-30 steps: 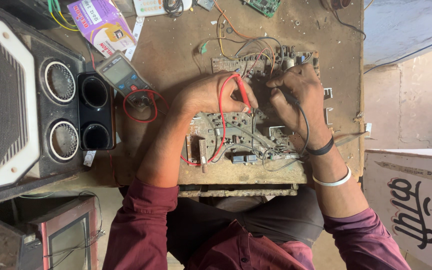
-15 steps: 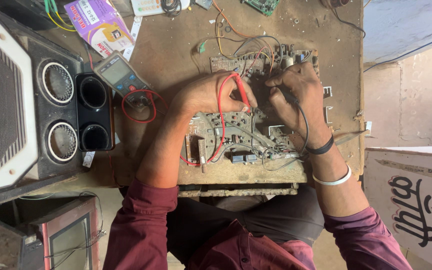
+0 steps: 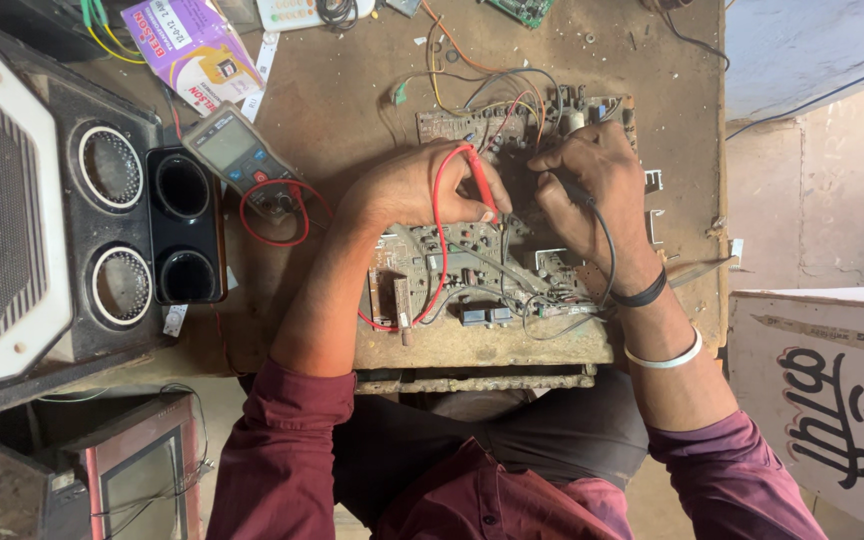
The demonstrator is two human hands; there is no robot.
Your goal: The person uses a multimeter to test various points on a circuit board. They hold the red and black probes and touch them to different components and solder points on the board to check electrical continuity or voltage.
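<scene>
Left hand: the left hand point(image 3: 407, 190) rests on the upper left part of the circuit board, fingers closed in a pinch around the red probe.
Red probe: the red probe point(image 3: 480, 185) has its long axis running from about 11 o'clock to 5 o'clock; the metal tip points toward 5 o'clock and meets the board near its middle.
Red lead: the red lead point(image 3: 439, 250) arcs from the probe's rear over the hand toward 6 o'clock, down the board's left part; a loop of the same red wire lies at the multimeter's lower end.
Right hand: the right hand point(image 3: 592, 185) is curled shut on the black probe, at 3 o'clock from the left hand, the two nearly touching.
Black probe: the black probe point(image 3: 564, 188) is mostly hidden by the fingers; its pointing direction cannot be told. Its black lead point(image 3: 610, 250) drops toward 6 o'clock along the wrist.
Circuit board: the circuit board point(image 3: 482, 275) lies flat on the brown workbench point(image 3: 352, 100), long axis 12 to 6 o'clock, near edge at the bench front.
Multimeter: the multimeter point(image 3: 237, 155) lies at 9 o'clock from the left hand, tilted, screen end toward 11 o'clock.
Speaker cabinet: the black speaker cabinet point(image 3: 72, 220) stands at the bench's left edge.
Wrist: a black band point(image 3: 642, 295) and a white bangle point(image 3: 664, 357) circle the right wrist.
</scene>
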